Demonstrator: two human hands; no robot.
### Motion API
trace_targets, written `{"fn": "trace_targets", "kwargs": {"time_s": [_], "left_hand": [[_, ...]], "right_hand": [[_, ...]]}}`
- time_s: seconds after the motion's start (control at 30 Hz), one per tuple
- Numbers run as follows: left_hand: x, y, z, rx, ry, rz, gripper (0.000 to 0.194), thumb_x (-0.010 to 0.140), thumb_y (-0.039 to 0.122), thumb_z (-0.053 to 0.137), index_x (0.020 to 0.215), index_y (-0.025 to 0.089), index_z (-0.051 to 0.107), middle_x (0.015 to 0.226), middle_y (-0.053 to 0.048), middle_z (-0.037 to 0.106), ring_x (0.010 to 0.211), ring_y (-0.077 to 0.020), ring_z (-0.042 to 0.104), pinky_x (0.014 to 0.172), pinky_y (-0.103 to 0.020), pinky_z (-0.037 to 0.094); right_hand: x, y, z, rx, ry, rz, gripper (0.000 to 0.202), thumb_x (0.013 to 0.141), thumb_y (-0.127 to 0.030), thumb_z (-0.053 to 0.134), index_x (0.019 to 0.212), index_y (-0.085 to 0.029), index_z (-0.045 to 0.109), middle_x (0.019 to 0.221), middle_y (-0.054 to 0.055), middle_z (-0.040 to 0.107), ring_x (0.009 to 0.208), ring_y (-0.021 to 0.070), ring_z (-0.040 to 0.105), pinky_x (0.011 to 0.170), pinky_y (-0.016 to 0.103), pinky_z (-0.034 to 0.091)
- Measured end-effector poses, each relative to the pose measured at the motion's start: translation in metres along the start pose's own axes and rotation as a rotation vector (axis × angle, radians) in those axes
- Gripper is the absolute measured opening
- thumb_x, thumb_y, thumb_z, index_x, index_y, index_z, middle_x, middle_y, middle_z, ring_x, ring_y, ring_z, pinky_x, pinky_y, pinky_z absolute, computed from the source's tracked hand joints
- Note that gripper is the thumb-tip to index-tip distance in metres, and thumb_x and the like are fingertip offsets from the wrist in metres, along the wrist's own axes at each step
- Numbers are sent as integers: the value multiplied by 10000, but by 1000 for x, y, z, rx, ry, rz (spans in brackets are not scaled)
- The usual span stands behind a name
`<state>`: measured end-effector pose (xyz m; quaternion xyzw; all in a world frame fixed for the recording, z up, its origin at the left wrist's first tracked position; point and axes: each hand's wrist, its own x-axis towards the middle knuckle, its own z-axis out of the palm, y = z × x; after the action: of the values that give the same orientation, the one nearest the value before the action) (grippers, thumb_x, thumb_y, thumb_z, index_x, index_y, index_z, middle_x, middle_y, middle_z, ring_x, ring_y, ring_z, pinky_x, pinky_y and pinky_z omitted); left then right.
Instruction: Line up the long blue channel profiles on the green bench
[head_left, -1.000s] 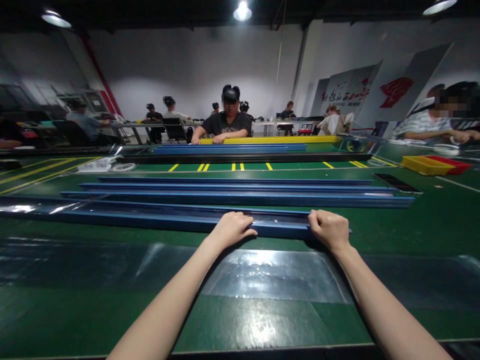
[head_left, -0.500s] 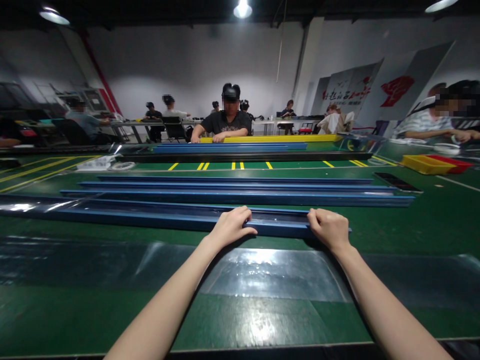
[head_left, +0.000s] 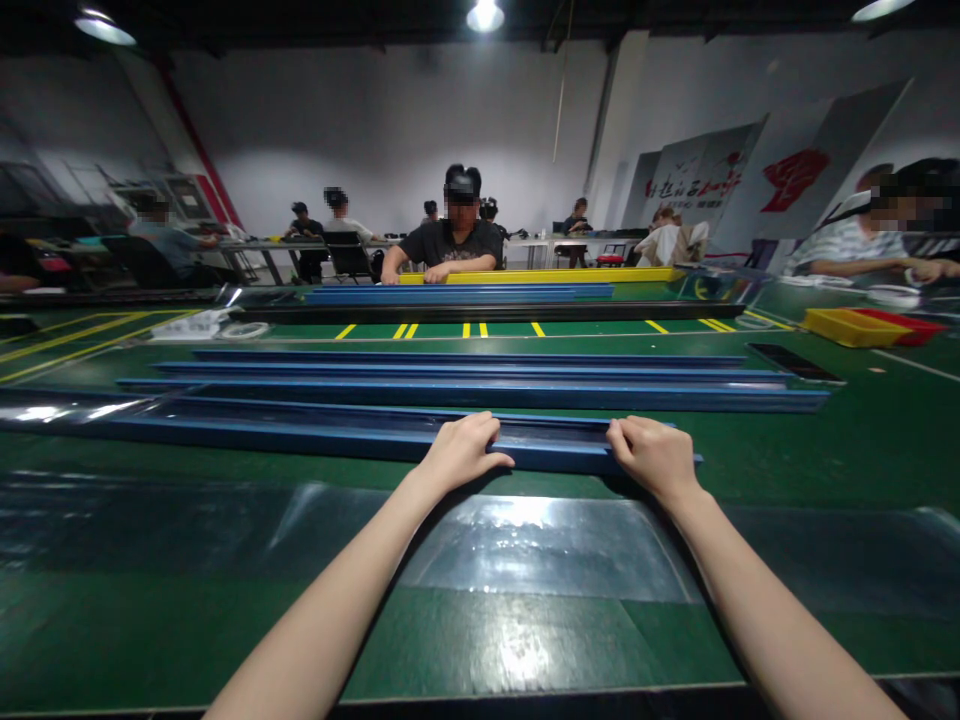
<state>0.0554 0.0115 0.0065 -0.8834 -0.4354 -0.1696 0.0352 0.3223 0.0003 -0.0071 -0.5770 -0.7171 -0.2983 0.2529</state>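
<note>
A long blue channel strip point(head_left: 300, 437) lies across the green table in front of me, with clear film over its left part. My left hand point(head_left: 466, 447) grips its near wall around the middle, fingers curled into the channel and thumb on the near side. Close to the strip's right end, my right hand point(head_left: 656, 452) is closed over it in a loose fist, and its fingertips are hidden. Nearer to me, a wide clear plastic sheet point(head_left: 540, 560) lies flat under both forearms.
Beyond my strip lie several more blue strips point(head_left: 480, 385), with a dark phone point(head_left: 795, 363) at their right end. Yellow and red trays point(head_left: 855, 328) stand at the right. Across the table a person point(head_left: 457, 240) handles a yellow strip point(head_left: 562, 276). A white power strip point(head_left: 184, 326) is at left.
My right hand has shifted very slightly left along the blue strip. The left hand stays in place with its grip unchanged.
</note>
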Motion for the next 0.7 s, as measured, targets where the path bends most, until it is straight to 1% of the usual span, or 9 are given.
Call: {"fn": "trace_targets", "kwargs": {"time_s": [0.13,0.3,0.4,0.5,0.57,0.7], "left_hand": [[0,0,-2,18,-14,4,327,724,498,553,710,181,472,754,15,533,698,-137,519,544,-219,330],[0,1,-2,35,-3,6,331,730,501,544,713,181,463,764,13,535,714,-141,523,549,-222,338],[-1,1,-1,44,-2,7,332,733,505,537,723,183,459,782,12,535,718,-139,522,544,-223,341],[-2,1,-1,52,-2,10,325,744,507,520,743,187,465,804,8,533,729,-138,521,547,-223,347],[-3,2,-1,65,2,8,330,747,515,511,755,188,471,809,4,531,736,-140,521,555,-225,353],[-4,2,-1,117,24,15,351,748,535,493,764,185,486,806,-8,537,749,-149,527,582,-233,364]], "right_hand": [[4,-11,-2,-5,-20,-37,410,796,-322,380,465,-159,560,508,29,590,431,81,437,446,227,165],[11,-40,-4,55,-10,-143,382,817,-296,358,526,-160,564,526,25,573,496,88,470,479,239,194],[13,-51,-2,84,-52,-123,379,826,-291,342,550,-161,567,546,29,586,510,94,487,476,240,191],[16,-52,1,86,-124,-45,386,822,-301,349,538,-163,570,566,36,608,500,101,497,466,244,179],[17,-50,3,96,-148,-21,396,819,-302,351,523,-165,574,568,40,618,492,104,500,469,246,182],[18,-48,4,107,-123,-32,402,814,-284,344,508,-160,573,547,44,612,475,105,498,471,247,191]]}}
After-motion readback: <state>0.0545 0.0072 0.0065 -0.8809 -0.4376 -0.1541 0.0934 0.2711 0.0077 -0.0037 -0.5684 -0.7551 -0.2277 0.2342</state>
